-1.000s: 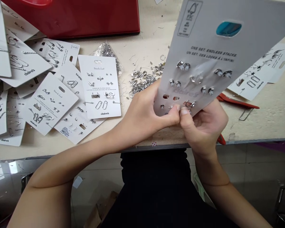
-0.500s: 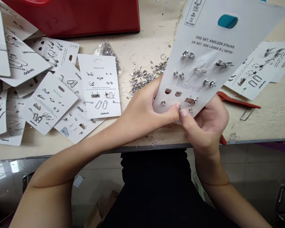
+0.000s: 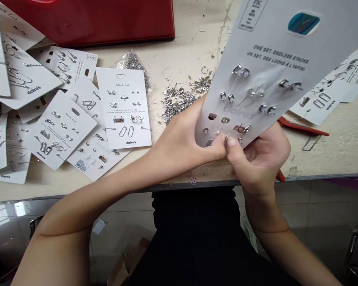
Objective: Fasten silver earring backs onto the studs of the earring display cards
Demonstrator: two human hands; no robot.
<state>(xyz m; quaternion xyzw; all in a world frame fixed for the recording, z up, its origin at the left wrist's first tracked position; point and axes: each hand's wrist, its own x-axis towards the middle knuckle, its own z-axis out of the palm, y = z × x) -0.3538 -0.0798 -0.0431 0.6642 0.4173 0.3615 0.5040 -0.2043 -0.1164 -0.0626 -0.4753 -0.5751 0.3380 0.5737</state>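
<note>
A white earring card [image 3: 274, 83], with several silver earring backs on the side facing me, is raised above the table edge and leans to the right. My left hand [image 3: 193, 133] grips its lower left edge, thumb on the near side and the other fingers hidden behind. Around the lower right edge closes my right hand [image 3: 258, 159], its thumb tip almost touching the left thumb at the bottom edge. A tiny metal piece seems to lie between the thumbs, too small to make out. Behind my left hand is a heap of small silver earring parts [image 3: 181, 99].
Several filled earring cards [image 3: 123, 131] overlap on the left, and more cards [image 3: 325, 97] lie at the right. A red case [image 3: 113, 20] stands at the back. Red-handled pliers [image 3: 304, 126] rest beside my right hand. A clear bag of metal pieces [image 3: 134, 65] lies behind the cards.
The held card has come slightly closer and shifted to the right. Both hands keep hold of its lower end, and the thumbs have moved a little down.
</note>
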